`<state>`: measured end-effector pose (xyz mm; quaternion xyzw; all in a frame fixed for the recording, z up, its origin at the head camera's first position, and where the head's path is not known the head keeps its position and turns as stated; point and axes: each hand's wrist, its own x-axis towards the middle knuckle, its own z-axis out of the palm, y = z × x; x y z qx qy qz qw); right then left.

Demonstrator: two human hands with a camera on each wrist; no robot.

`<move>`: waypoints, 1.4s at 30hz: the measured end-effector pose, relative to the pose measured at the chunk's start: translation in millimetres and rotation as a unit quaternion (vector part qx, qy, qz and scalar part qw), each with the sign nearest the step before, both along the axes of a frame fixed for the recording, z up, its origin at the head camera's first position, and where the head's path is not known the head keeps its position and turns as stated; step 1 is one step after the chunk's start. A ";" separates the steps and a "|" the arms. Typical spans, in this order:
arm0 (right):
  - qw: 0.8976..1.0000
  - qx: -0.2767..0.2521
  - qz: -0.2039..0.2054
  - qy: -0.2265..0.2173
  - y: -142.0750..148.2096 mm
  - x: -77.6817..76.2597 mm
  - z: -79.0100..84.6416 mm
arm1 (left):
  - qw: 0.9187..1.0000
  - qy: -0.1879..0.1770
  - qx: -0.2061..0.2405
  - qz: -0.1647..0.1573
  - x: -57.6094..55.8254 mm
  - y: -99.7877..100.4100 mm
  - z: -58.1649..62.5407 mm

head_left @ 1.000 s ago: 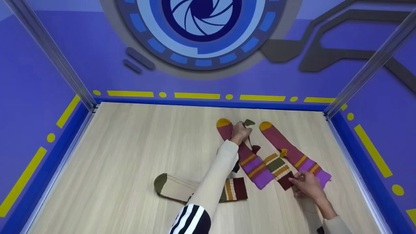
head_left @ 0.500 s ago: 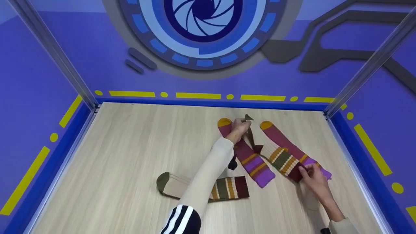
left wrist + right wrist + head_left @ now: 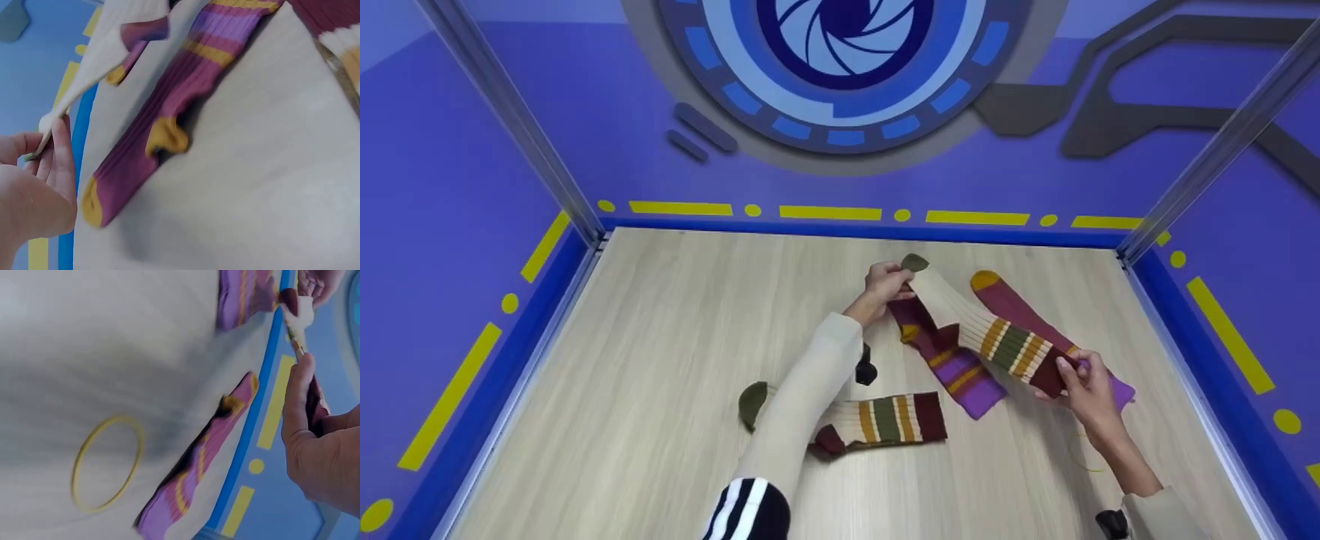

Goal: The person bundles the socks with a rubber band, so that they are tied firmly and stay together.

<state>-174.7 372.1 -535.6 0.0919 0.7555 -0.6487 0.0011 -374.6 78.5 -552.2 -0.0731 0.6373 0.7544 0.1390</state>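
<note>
A cream ribbed sock [image 3: 952, 304] with mustard, green and maroon bands is stretched between both hands above the table. Its green toe end is pinched by my left hand [image 3: 885, 283]; the thumb and fingers also show closed on it in the left wrist view. At the maroon cuff, my right hand [image 3: 1089, 390] grips the sock between thumb and fingers. Beneath it lies a maroon and purple sock [image 3: 975, 386] with a mustard heel. The matching maroon sock [image 3: 1011, 302] lies to the right, partly hidden by the held sock and right hand.
A second cream striped sock [image 3: 887, 418] lies nearer the front, its middle hidden by the left sleeve [image 3: 802, 405]. A thin yellow ring [image 3: 73, 481] lies on the table by the right forearm. Blue printed panels [image 3: 840, 180] wall the table's back and sides.
The cream sock, earlier twisted and low over the maroon pair, is now lifted and drawn out straight. My left hand has moved slightly left, and my right hand slightly up and right.
</note>
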 end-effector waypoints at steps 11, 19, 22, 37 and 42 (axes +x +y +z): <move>0.998 -0.057 0.032 -0.020 -31.2 -2.8 10.1 | 0.992 -0.051 -0.032 -0.114 18.5 -91.6 16.9; 0.993 -0.024 0.108 -0.036 -53.2 -5.0 7.1 | 0.986 -0.056 -0.033 -0.153 56.6 -159.1 21.1; 0.991 -0.006 0.131 -0.037 -61.2 -5.1 4.3 | 0.987 -0.055 -0.038 -0.148 76.7 -177.6 20.7; 0.958 -0.012 0.275 -0.082 -92.4 1.9 -13.2 | 0.980 -0.047 -0.114 -0.159 166.1 -244.2 28.0; 0.951 -0.014 0.294 -0.093 -99.8 4.1 -25.1 | 0.970 -0.021 -0.146 -0.191 183.9 -258.5 19.3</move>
